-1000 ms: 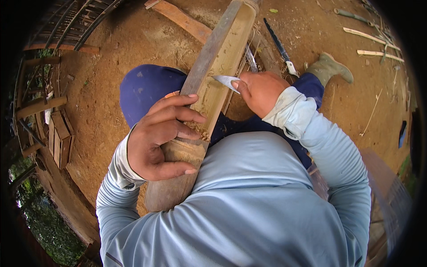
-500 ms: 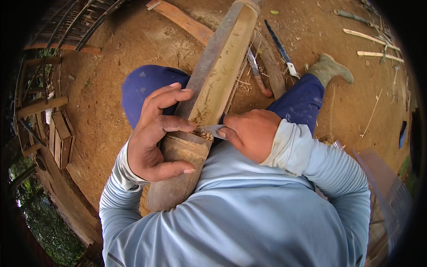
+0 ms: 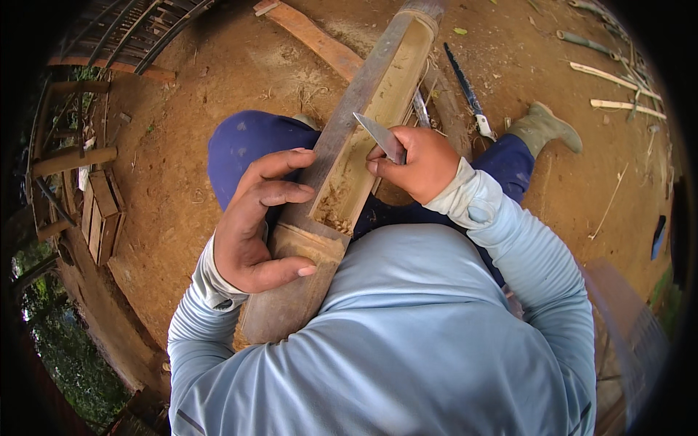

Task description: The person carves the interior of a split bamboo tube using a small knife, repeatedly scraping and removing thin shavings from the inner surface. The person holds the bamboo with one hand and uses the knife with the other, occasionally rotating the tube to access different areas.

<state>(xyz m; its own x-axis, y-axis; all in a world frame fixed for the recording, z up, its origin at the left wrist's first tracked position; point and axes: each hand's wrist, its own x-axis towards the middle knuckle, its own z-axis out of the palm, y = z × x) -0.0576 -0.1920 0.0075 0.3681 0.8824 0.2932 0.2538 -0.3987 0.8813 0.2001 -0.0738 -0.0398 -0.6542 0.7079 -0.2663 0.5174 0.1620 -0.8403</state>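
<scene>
A long grey-brown piece of wood, possibly bamboo [image 3: 280,316], slants across my lap with a pale hollow trough [image 3: 385,94] cut along it. Wood crumbs [image 3: 334,218] lie at the trough's near end. My left hand [image 3: 254,225] rests against the left side of the piece, fingers spread and thumb stretched over its near end. In my right hand [image 3: 425,163] is a small knife, gripped in closed fingers over the trough. Its pointed blade [image 3: 382,136] tilts up and to the left, above the crumbs; the handle is hidden in the hand.
Beyond my right leg a long dark-bladed saw with a white handle [image 3: 485,127] lies on the dirt floor [image 3: 182,152]. An orange-brown board [image 3: 313,36] lies far off, bamboo sticks [image 3: 618,69] at the far right. A wooden crate [image 3: 102,218] stands at the left.
My right hand has lifted the knife away from the trough's near end, up and farther along it, and the blade now points upward. My left hand has stayed almost in place.
</scene>
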